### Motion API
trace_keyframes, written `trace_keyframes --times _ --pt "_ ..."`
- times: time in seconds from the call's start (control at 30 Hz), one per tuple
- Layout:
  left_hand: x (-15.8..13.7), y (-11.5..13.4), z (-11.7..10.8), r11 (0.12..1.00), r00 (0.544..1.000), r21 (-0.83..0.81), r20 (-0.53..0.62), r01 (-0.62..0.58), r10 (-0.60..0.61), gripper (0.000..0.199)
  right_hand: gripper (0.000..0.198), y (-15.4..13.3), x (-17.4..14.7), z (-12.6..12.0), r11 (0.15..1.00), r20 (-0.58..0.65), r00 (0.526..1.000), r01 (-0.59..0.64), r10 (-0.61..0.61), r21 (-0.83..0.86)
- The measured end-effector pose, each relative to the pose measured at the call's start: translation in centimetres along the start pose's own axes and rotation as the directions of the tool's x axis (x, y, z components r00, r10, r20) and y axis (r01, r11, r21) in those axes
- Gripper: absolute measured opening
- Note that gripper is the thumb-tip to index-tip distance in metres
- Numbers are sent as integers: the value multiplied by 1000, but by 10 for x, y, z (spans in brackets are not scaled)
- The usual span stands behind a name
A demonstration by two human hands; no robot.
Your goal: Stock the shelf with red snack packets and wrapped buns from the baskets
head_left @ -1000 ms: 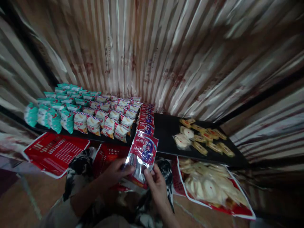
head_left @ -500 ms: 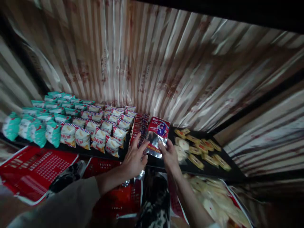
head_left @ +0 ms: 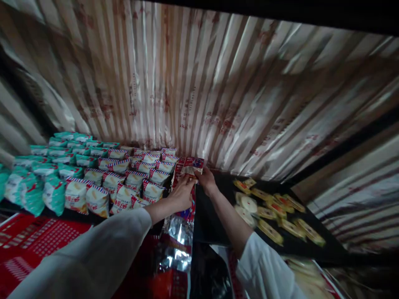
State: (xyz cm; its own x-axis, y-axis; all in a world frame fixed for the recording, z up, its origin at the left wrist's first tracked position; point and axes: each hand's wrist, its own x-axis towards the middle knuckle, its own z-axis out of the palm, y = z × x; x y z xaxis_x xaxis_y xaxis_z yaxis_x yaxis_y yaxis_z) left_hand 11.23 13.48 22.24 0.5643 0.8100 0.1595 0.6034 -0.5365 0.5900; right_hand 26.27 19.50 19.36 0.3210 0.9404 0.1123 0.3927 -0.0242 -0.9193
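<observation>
Toward the back of the black shelf (head_left: 215,207), a red foil snack packet (head_left: 193,163) with a dark picture lies tilted over a row of similar packets. My right hand (head_left: 206,181) pinches its lower right side. At the lower left edge, my left hand (head_left: 181,194) has its fingers closed on the same packet; the fingertips partly overlap there. Below my left hand, a strip of red and silver packets (head_left: 181,230) runs down past the shelf's front edge. White puffed-snack bags (head_left: 152,191) stand just left of my left hand.
Teal bags (head_left: 54,193) stand in rows at the far left. Yellow packs (head_left: 269,232) and white round packs (head_left: 248,203) lie at the right. Striped wrapped sheeting (head_left: 199,83) closes off the back. Red crates (head_left: 40,245) sit below the shelf.
Both hands have moved farther back and the right one leftward, carrying the packet from beside the row onto its rear. My left fingers have closed on it. The view has shifted slightly.
</observation>
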Motion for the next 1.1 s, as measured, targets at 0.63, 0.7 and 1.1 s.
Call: trace_keyframes --times 0.63,0.7,1.1 --pt "27 -16 8 988 990 77 -39 136 -133 55 41 -19 21 21 736 40 998 -8 48 -677" --pt "21 -13 7 982 985 77 -41 170 -167 54 37 -17 22 22 725 52 998 8 39 -688" --pt "-154 6 58 952 898 302 -407 -39 166 65 38 -20 19 20 693 53 994 -28 95 -721"
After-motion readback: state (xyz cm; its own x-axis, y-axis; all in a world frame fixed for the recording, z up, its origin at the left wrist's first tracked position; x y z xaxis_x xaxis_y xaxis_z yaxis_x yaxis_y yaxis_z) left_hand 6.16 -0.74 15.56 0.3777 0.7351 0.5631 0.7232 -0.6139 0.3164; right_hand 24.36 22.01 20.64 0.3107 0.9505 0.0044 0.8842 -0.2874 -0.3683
